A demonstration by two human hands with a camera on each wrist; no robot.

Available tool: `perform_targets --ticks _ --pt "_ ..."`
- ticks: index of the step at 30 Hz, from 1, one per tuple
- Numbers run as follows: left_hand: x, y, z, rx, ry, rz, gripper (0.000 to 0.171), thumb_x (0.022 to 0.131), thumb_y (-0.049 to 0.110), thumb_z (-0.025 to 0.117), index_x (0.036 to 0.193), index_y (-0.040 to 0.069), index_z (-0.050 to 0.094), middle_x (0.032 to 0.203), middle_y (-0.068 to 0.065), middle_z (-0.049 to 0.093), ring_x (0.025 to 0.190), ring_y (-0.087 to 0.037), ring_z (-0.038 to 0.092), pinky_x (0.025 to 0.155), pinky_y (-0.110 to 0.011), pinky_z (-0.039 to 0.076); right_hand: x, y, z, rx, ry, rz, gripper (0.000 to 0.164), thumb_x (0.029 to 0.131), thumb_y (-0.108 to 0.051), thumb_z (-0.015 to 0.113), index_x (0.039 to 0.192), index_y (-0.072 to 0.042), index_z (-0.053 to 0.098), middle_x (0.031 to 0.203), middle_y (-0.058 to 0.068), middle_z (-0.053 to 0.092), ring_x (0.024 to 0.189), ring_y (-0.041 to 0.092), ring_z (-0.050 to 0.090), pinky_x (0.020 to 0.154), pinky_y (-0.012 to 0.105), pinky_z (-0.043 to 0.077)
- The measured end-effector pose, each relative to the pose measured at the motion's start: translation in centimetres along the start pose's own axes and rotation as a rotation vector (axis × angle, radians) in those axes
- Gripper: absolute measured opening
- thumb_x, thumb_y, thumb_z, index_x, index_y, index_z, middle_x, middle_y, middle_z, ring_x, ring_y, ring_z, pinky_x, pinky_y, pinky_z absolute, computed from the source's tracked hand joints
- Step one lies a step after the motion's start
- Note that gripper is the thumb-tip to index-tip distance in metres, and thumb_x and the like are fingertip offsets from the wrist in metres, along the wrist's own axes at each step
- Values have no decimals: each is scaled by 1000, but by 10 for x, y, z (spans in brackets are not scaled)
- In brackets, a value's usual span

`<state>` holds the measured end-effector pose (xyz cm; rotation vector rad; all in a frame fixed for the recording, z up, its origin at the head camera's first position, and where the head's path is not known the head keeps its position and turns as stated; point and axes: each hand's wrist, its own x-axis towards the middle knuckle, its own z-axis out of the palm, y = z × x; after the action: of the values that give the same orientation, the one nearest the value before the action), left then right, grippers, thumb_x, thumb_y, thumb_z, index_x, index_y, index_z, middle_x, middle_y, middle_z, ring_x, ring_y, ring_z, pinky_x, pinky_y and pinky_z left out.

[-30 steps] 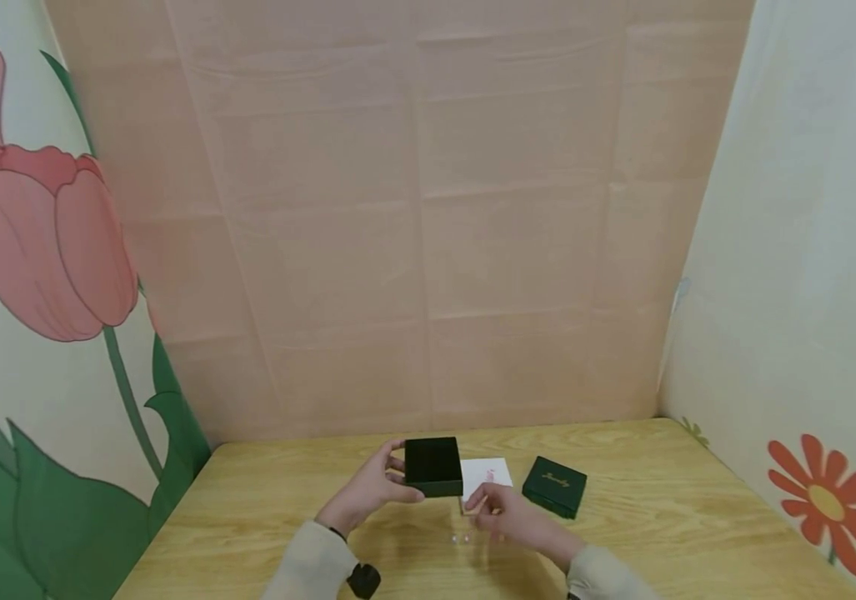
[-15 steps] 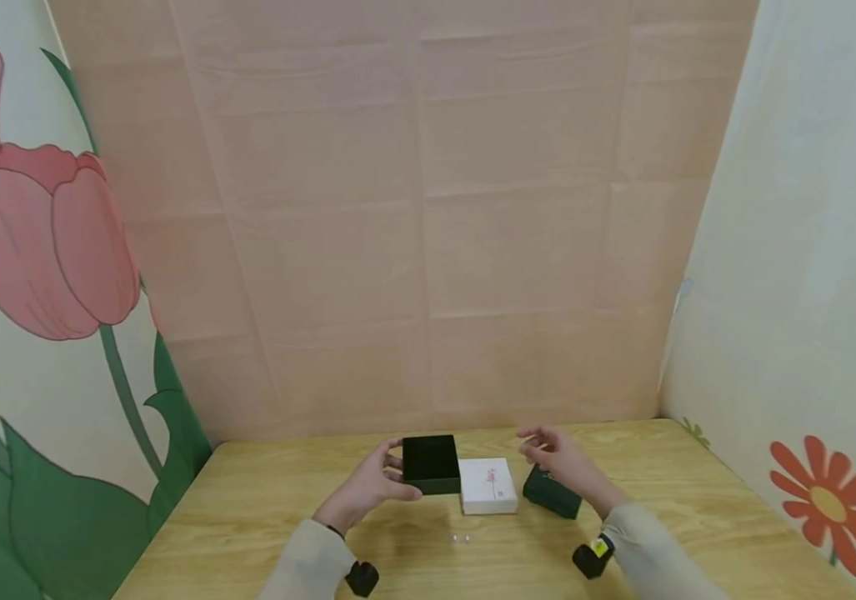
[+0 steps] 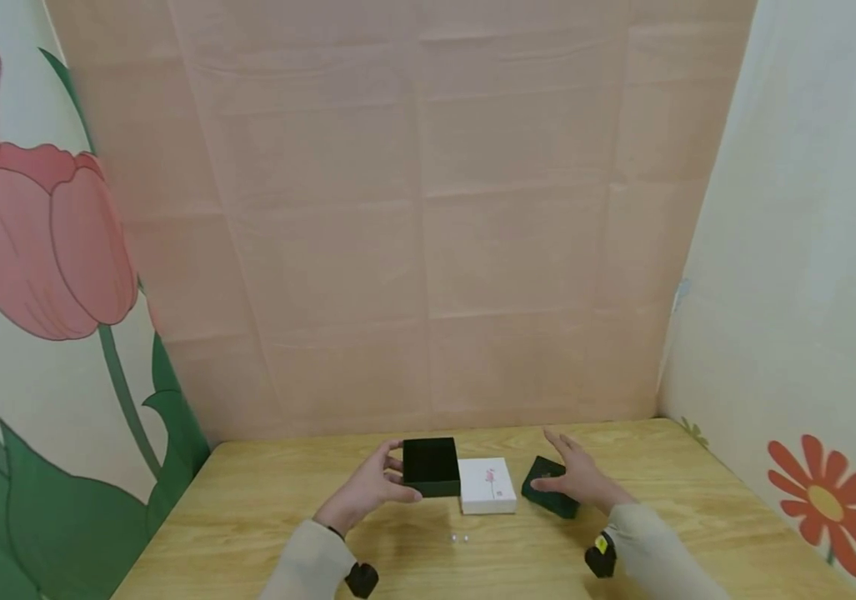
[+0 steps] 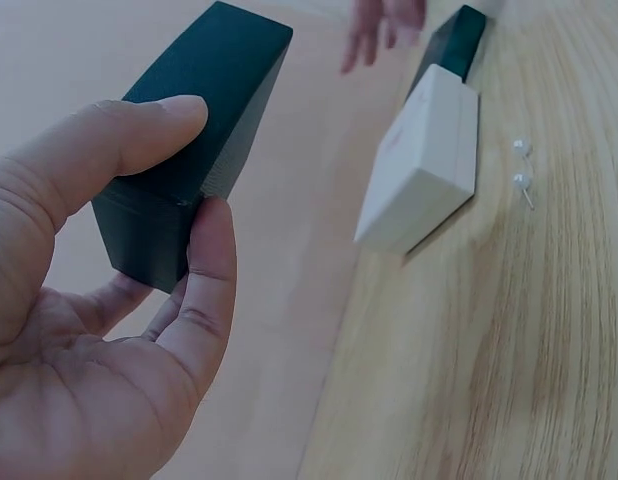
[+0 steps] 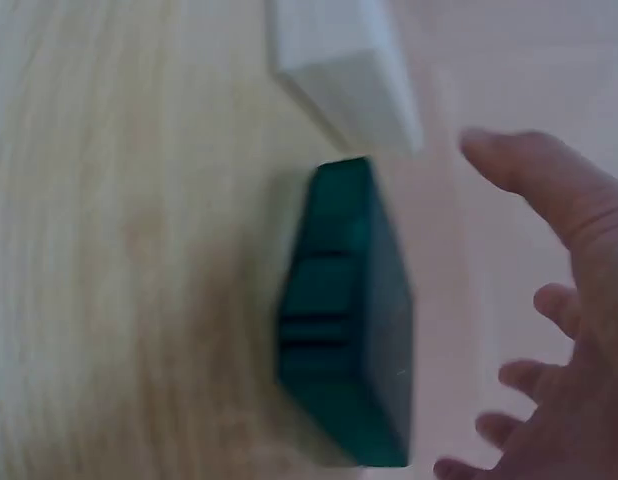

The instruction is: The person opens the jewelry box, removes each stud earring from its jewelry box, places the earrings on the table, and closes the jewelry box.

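My left hand (image 4: pixel 119 310) grips a dark green box base (image 3: pixel 431 468) by its left side, thumb along one wall and fingers underneath, held up off the table. Its dark inside faces up in the head view. Over the green lid (image 5: pixel 339 310) marked with gold lettering, my right hand (image 3: pixel 581 479) is spread, thumb and fingers apart, holding nothing. In the right wrist view a gap shows between that hand and the lid. A white box (image 3: pixel 488 486) with a pink flower print lies between the two green pieces. Two pearl stud earrings (image 4: pixel 522 165) lie on the wood in front of it.
The wooden table (image 3: pixel 262 500) runs back to a creased pink backdrop (image 3: pixel 428 250). A panel with a tulip picture stands at the left, one with a red flower at the right. Both wrists carry small black cameras (image 3: pixel 600 557).
My right hand has moved away from near the earrings, rightward to above the green lid, and its fingers have spread. The left hand keeps holding the green box base in nearly the same place.
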<state>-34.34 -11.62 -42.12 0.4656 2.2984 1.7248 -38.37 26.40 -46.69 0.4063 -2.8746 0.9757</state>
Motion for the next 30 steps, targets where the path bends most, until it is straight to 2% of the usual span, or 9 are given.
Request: perform_targets --ticks 3,8,13,16,20,22,26,30 --pt "0 1 -1 -12 3 -7 98 74 10 83 151 8 23 125 -18 47 116 -32 51 92 -49 46 -4 5 5 -106 -67 31 114 71 -46 82 151 3 16 148 45 8 131 69 10 94 78 22" --pt "-1 2 -1 -10 -4 -15 98 74 11 83 151 10 23 127 -18 46 120 -36 48 93 -52 45 -7 10 7 -186 -167 145 119 70 -53 80 153 -3 10 148 45 1 131 70 -1 93 82 15" --pt "-1 2 -2 -10 -9 -21 97 75 12 83 152 11 23 128 -18 45 120 -35 47 93 -52 44 -5 16 8 -174 -192 187 117 70 -57 78 153 -5 15 147 46 8 130 70 4 95 80 16" --pt "-1 1 -2 -13 -11 -21 97 75 12 82 152 11 23 128 -18 45 120 -35 47 93 -52 44 -1 22 11 -153 -196 203 116 68 -59 78 152 -5 19 146 45 16 130 68 17 96 77 23" --pt "-2 1 -2 -13 -10 -22 97 75 12 82 152 11 23 129 -18 44 121 -35 47 93 -52 44 1 18 10 -132 -159 214 109 66 -50 84 149 -3 29 137 41 33 118 59 39 91 71 35" --pt "-2 2 -2 -7 -7 -21 98 75 12 83 152 11 22 129 -18 44 121 -36 47 94 -52 44 1 14 8 -135 -120 206 102 66 -45 85 145 -2 37 130 37 42 110 53 45 88 67 39" --pt "-2 3 -1 2 -3 -16 98 75 12 83 152 10 23 128 -19 45 121 -36 47 94 -52 44 1 7 4 -139 -42 178 89 67 -44 84 137 -2 48 121 30 51 102 45 48 84 63 40" --pt "-2 3 -1 2 -8 -7 97 75 11 82 151 9 23 127 -18 46 118 -34 49 92 -50 45 1 -2 1 -102 2 181 83 70 -45 82 134 -2 51 121 30 52 102 44 49 84 61 40"
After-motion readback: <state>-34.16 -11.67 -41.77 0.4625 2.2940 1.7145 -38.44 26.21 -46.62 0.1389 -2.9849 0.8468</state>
